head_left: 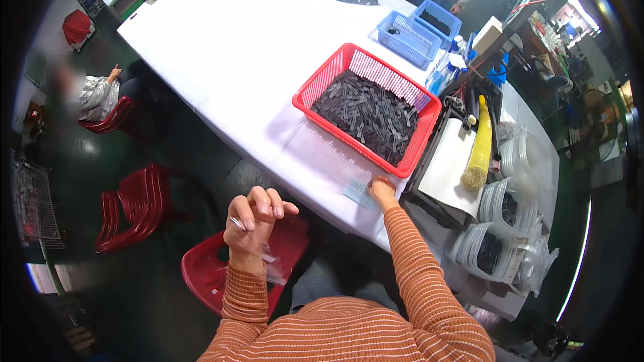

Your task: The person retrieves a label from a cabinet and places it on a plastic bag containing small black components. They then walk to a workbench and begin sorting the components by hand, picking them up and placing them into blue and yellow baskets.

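Observation:
My left hand (258, 218) is raised over the red chair in front of me, with its fingers curled. A small clear plastic bag (272, 265) is in it, hanging below the palm beside the wrist. A thin whitish edge sticks out by the thumb. At the table's near edge, my right hand (382, 191) is closed at the corner of a small pale blue slip (358, 194) that lies on the white cloth. Its fingertips are partly hidden. Just beyond stands a red plastic basket (305, 99) holding many flat black strips (365, 114).
Right of the basket, a black tray (429, 194) carries white paper and a yellow bundle (479, 147). Clear plastic tubs (469, 255) stand nearer me. Blue baskets (402, 43) sit farther back. Red chairs (144, 201) are at left, where another person (100, 97) sits.

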Motion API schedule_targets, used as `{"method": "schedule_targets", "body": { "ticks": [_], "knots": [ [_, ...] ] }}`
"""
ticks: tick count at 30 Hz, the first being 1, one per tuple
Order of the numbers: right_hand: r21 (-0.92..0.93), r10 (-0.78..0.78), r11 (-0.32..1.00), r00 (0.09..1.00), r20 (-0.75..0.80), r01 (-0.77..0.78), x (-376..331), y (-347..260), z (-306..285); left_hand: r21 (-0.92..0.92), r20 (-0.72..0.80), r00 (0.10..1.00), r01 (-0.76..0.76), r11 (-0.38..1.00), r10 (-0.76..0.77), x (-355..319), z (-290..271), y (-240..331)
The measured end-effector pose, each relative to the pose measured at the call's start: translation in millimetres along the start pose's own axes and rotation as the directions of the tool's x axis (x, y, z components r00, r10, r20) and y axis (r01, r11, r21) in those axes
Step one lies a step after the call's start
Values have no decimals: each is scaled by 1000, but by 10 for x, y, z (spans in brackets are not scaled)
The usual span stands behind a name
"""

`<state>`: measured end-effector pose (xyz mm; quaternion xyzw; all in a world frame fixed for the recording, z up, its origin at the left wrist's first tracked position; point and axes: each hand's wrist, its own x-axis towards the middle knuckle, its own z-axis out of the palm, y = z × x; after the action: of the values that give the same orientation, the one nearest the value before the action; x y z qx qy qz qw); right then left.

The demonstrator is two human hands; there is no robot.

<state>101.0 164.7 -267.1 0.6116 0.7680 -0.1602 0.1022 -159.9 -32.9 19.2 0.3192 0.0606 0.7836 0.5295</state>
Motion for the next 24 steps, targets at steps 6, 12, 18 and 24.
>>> {"method": "schedule_targets", "body": {
  "ticks": [6,12,18,24],
  "knots": [
    [299,-2,954,993,122,-34,-457,-86,-615,-25,53,998,47,999,-46,20,191,-243],
    [522,12,853,999,-53,17,-1869,564,-646,-111,235,939,284,952,-253,-41,743,-1203],
    [582,286,769,957,55,-263,-4055,1873,-304,-201,390,712,685,700,-585,-738,1839,-2657],
    [757,751,374,654,91,-535,-6192,3377,248,-77,691,347,907,413,-634,-1926,3344,-4241]
  ]
}}
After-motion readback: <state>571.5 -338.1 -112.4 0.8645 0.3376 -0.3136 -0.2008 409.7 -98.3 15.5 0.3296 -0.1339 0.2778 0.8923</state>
